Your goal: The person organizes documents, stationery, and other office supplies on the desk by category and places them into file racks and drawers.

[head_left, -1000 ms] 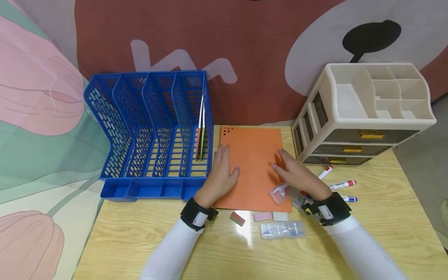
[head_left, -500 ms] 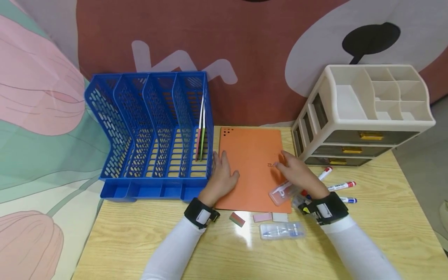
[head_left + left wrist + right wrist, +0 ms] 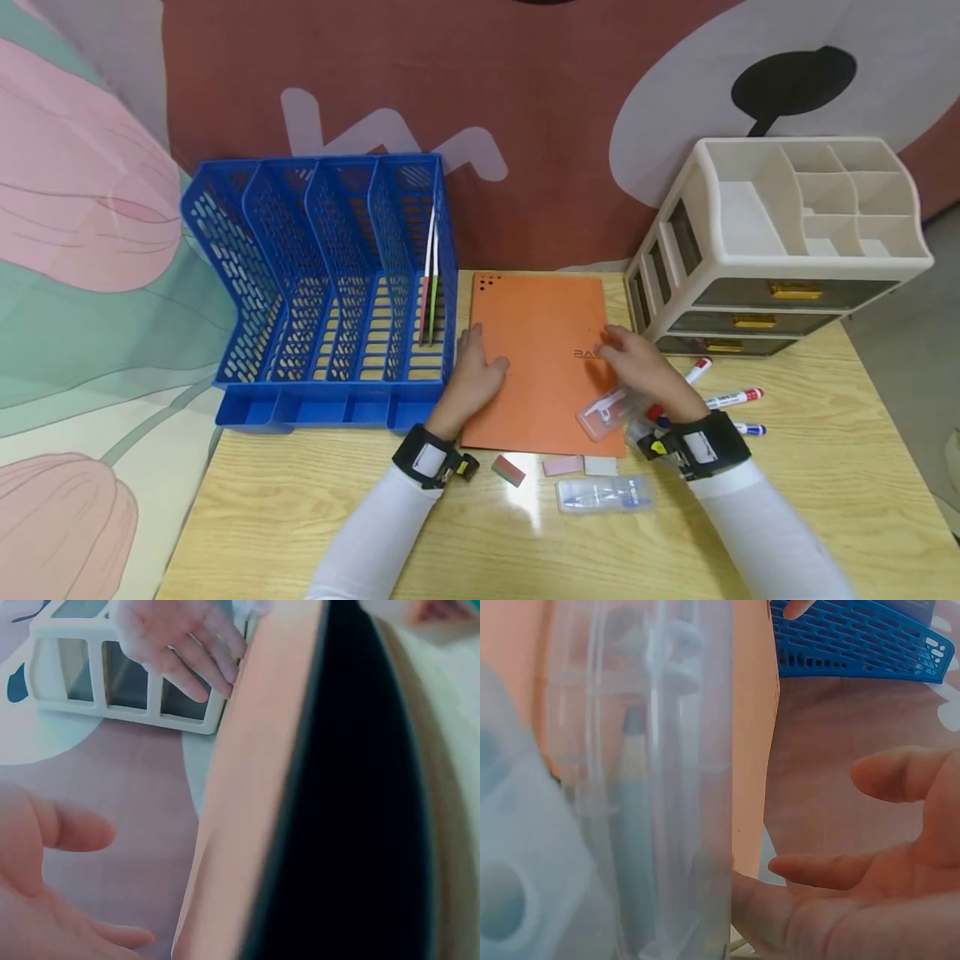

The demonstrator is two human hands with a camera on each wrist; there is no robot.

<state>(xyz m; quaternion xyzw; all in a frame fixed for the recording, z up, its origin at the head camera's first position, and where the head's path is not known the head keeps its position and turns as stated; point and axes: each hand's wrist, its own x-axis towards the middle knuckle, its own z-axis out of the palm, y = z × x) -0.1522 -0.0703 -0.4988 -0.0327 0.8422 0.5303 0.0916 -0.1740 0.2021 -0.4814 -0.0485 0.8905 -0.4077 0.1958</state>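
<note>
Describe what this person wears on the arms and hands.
The left white fabric sleeve meets a black wrist strap with a pale rectangular patch and a small, yellow-marked black attachment. The right white sleeve and right black strap match. The left hand and right hand are ungloved.

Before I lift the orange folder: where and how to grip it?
Likely the long side edges of the orange folder, left hand from the left, right hand from the right: it lies flat, long sides running away from you. Grip beyond the clear case overlapping its near-right area.
</note>
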